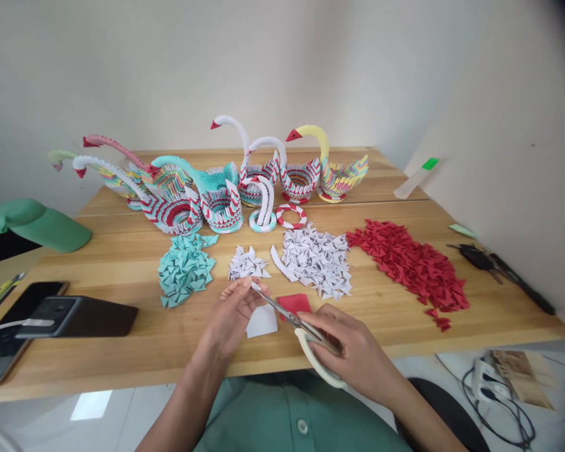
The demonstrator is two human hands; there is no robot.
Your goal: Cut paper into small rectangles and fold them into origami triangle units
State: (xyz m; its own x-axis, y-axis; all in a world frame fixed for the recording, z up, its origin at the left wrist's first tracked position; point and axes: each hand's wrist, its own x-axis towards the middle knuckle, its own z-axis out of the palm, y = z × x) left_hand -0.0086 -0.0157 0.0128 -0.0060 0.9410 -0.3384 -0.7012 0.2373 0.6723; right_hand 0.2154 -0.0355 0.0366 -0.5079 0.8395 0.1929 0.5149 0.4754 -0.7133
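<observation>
My right hand [343, 345] grips a pair of scissors [306, 323] with cream handles, blades pointing up and left. Between the fingertips of my left hand [235, 314] is a small white paper piece [256, 287], and the scissor tips reach right up to it. Below the blades lie a white paper sheet [262, 321] and a red paper square [294, 305]. Just beyond my left hand is a small heap of folded white paper triangles [247, 263]. A larger white heap [317, 260] sits to its right, with a curved white strip [282, 263] at its edge.
Teal triangles [186, 269] lie left, red triangles [414, 267] right. Several paper swans [174, 210] and a red-and-white ring [291, 216] stand behind. At left are a green bottle [42, 226], a phone [16, 333] and a black box-like device [82, 316]; keys [475, 256] lie far right.
</observation>
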